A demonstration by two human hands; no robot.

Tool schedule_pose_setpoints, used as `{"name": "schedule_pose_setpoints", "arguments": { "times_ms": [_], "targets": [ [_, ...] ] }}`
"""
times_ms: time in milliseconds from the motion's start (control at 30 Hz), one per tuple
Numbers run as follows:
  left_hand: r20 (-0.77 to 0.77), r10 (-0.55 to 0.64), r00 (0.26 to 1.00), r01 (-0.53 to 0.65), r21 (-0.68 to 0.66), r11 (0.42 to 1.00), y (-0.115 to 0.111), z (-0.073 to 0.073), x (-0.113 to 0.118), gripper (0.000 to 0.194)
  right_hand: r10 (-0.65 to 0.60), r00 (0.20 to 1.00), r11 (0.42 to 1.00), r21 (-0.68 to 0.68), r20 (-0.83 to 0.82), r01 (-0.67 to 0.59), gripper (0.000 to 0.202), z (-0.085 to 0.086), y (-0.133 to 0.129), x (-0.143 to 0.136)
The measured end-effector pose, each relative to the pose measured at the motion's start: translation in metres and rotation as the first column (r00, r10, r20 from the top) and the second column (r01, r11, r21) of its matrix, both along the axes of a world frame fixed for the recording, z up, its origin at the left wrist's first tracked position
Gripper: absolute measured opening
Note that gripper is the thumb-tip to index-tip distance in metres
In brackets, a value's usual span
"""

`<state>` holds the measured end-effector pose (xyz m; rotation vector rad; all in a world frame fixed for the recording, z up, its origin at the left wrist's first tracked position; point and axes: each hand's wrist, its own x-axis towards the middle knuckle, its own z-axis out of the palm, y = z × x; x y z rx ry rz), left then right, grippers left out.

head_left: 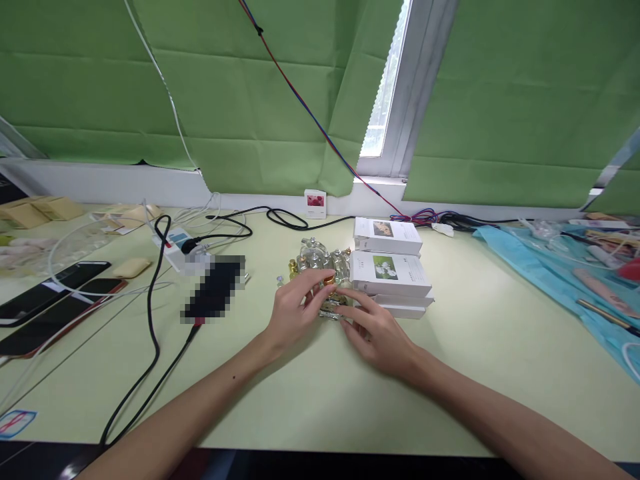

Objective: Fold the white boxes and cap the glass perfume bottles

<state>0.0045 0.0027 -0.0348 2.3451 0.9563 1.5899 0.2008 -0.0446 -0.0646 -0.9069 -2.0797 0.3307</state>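
My left hand (296, 301) is closed, with thumb and forefinger pinching a small amber-gold cap (329, 281). Opposite it, my right hand (379, 335) has its fingers apart, the tips close to the gold cap and to a small clear glass bottle (330, 308); whether they press on it I cannot tell. Behind my fingers several small clear glass bottles (340, 265) lie side by side, partly hidden by my hands. A few loose yellow-gold pieces (293, 267) are at their left end. Right beside the bottles are stacked white boxes (407, 270) with flower pictures.
A pixelated dark device (215, 290) with a black cable lies to the left, near a white power strip (173, 248). Two phones (55, 313) are farther left. A small white box (315, 204) stands by the wall. Blue plastic sheeting (555, 293) covers the right side.
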Motion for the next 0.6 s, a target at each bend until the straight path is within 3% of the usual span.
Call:
{"name": "schedule_pose_setpoints", "arguments": {
  "times_ms": [600],
  "targets": [
    [-0.07,-0.034,0.997,0.035,0.015,0.999,-0.0002,-0.003,-0.0004,0.012,0.007,1.0,1.0,0.0,-0.003,-0.007,0.031,-0.001,0.0005,0.0005]
  ]
}}
